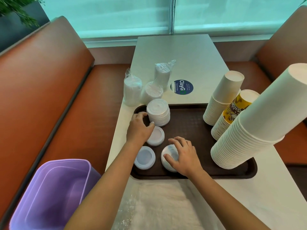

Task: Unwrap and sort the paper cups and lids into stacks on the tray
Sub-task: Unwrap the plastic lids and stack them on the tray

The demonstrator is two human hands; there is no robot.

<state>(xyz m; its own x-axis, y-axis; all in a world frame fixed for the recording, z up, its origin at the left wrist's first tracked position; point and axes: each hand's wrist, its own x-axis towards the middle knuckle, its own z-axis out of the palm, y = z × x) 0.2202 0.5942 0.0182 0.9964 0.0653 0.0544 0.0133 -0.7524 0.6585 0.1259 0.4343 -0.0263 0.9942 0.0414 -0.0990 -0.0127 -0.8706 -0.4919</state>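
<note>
A dark brown tray (191,123) lies on the white table. At its far left corner stands a tall stack of white lids (158,114). My left hand (139,130) curls round the base of that stack and lies over the edge of a short lid pile (157,136). Another short lid pile (144,157) sits at the tray's near left. My right hand (183,155) grips a third short lid pile (169,157) from above. On the tray's right side lean three upside-down cup stacks: a white one (222,98), a yellow printed one (232,113) and a large white one (252,127).
Three plastic-wrapped lid sleeves (132,90) (152,92) (162,75) stand on the table beyond the tray. Crumpled clear wrapping (159,206) lies on the table's near edge. A purple bin (51,195) sits on the orange bench to the left.
</note>
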